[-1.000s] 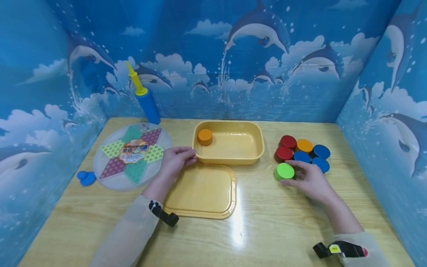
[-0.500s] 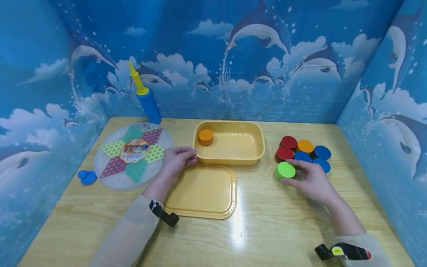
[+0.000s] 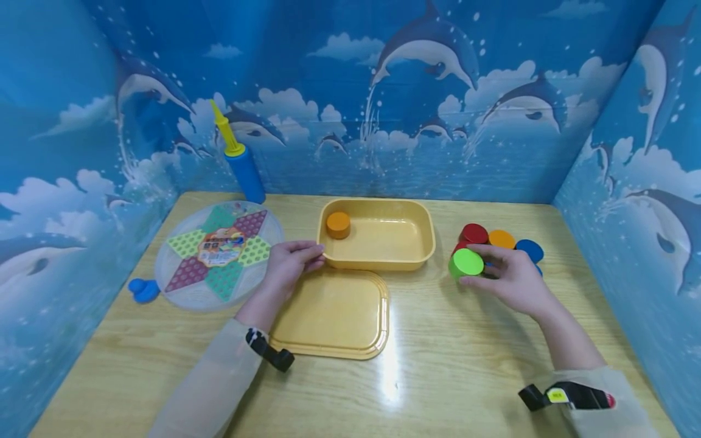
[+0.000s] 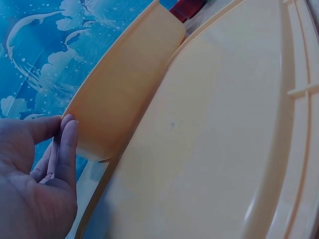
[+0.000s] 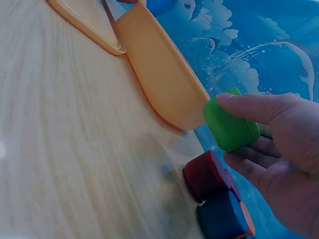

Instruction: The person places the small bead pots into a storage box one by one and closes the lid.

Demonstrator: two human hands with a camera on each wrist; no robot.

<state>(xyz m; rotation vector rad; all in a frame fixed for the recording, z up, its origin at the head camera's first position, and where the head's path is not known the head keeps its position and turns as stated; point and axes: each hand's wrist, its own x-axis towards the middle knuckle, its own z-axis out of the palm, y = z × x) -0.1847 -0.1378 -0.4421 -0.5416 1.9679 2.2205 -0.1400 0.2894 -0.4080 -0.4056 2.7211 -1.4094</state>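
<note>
My right hand point(image 3: 513, 281) grips a bright green round block point(image 3: 466, 263) between thumb and fingers. In the right wrist view the green block point(image 5: 230, 123) is off the table, above a red block point(image 5: 205, 175) and a blue block point(image 5: 222, 215). At the front left corner of a yellow plastic box point(image 3: 386, 264), my left hand point(image 3: 290, 267) pinches the rim. The left wrist view shows its thumb and fingertips meeting at the box edge point(image 4: 114, 99). Inside the box, at its left end, lies one orange round block point(image 3: 338, 225).
The box's flat yellow lid point(image 3: 331, 313) lies in front of it. Red point(image 3: 473, 233), orange point(image 3: 501, 238) and blue point(image 3: 529, 250) blocks cluster at right. A round patterned game board point(image 3: 219, 255), blue-yellow pump point(image 3: 244, 173) and small blue object point(image 3: 144, 291) stand left.
My right hand has lifted the green block and moved it slightly away from me, so it now covers part of the block cluster. The left hand has stayed at the box corner.
</note>
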